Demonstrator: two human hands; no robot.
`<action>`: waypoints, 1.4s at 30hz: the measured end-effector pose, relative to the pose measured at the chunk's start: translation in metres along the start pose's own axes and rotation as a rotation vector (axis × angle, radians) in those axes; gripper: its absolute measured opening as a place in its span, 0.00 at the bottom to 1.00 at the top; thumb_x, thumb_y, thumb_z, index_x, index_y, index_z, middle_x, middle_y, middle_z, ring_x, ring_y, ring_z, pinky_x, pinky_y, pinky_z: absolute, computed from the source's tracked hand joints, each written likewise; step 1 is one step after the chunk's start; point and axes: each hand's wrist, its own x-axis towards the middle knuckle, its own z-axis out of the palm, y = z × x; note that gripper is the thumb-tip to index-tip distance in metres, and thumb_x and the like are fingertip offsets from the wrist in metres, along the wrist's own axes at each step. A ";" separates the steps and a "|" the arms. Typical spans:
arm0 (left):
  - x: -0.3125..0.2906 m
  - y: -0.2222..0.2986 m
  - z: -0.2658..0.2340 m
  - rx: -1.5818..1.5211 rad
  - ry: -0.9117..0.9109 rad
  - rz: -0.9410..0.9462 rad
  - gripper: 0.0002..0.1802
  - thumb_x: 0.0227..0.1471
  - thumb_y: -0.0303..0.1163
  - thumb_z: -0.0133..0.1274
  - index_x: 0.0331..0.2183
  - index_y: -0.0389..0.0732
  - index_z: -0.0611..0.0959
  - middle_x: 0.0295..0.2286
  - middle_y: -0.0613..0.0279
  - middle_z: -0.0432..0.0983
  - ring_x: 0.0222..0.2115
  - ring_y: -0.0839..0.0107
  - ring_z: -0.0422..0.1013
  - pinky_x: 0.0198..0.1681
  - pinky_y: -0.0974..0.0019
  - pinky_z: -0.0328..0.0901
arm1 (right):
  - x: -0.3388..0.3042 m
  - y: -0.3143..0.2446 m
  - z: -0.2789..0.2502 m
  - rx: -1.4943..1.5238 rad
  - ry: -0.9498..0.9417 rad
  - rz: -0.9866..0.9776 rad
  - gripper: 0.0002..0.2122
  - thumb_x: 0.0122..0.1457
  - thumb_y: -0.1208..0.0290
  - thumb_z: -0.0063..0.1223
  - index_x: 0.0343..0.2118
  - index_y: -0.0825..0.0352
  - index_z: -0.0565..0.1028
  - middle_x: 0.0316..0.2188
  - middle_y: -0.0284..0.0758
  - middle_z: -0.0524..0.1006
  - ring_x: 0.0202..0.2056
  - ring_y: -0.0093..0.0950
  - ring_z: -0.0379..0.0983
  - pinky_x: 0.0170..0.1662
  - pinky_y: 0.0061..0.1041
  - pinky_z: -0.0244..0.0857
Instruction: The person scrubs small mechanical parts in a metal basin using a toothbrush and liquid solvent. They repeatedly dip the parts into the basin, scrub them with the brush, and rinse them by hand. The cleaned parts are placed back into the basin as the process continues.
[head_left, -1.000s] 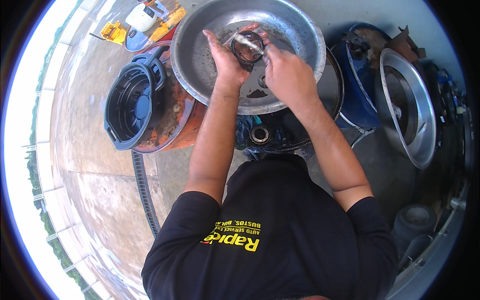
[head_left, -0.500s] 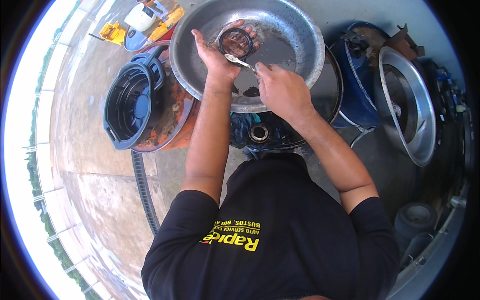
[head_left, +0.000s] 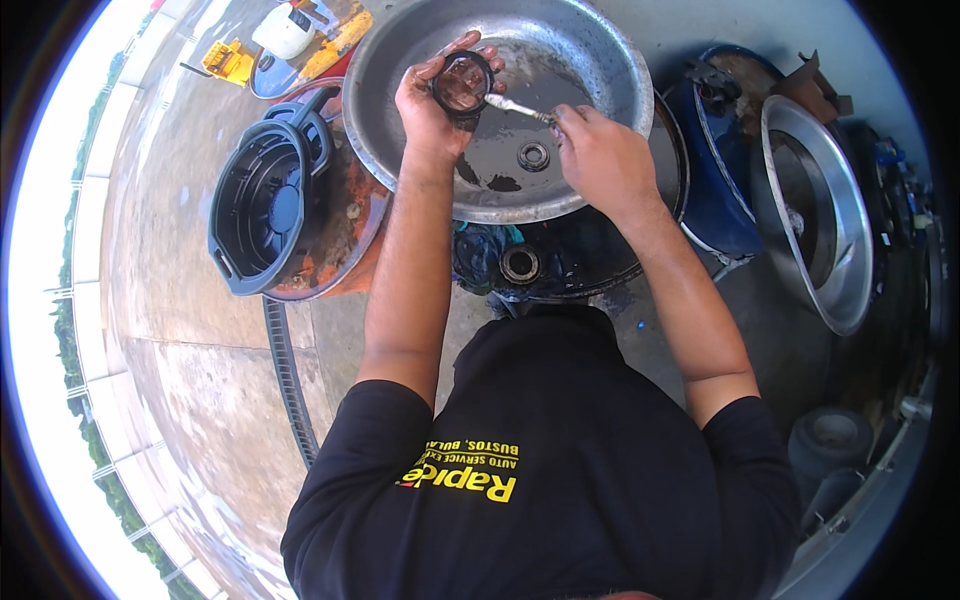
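Note:
My left hand [head_left: 430, 112] is over a wide metal basin [head_left: 625, 110], palm up, with its fingers curled round a black ring [head_left: 437, 93]. The palm and fingers are smeared with dark grease and show through the ring's opening. Between the thumb and fingers of my right hand [head_left: 604, 150] is a slim brush [head_left: 522, 108], much like a toothbrush. Its pale head meets the right edge of the ring. Dark liquid covers part of the basin's bottom, where a small round metal part [head_left: 533, 156], like a bearing, lies.
Another round metal part [head_left: 520, 264] sits on the dark drum top below the basin, beside a dark plastic bag [head_left: 478, 252]. To the left, a black drain pan [head_left: 228, 225] rests on an orange drum [head_left: 345, 240]. A blue drum [head_left: 715, 165] and a tilted metal basin [head_left: 852, 215] stand right.
My left hand has tilted the ring and closed its fingers more around it. My right hand has moved right with the brush, uncovering the small metal part in the basin.

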 end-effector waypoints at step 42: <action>-0.015 -0.008 0.009 0.055 0.226 0.046 0.30 0.55 0.41 0.41 0.47 0.25 0.80 0.42 0.36 0.81 0.44 0.39 0.78 0.53 0.38 0.72 | -0.007 -0.018 0.027 0.202 0.003 0.173 0.14 0.68 0.68 0.53 0.52 0.69 0.76 0.38 0.47 0.83 0.36 0.50 0.81 0.39 0.48 0.75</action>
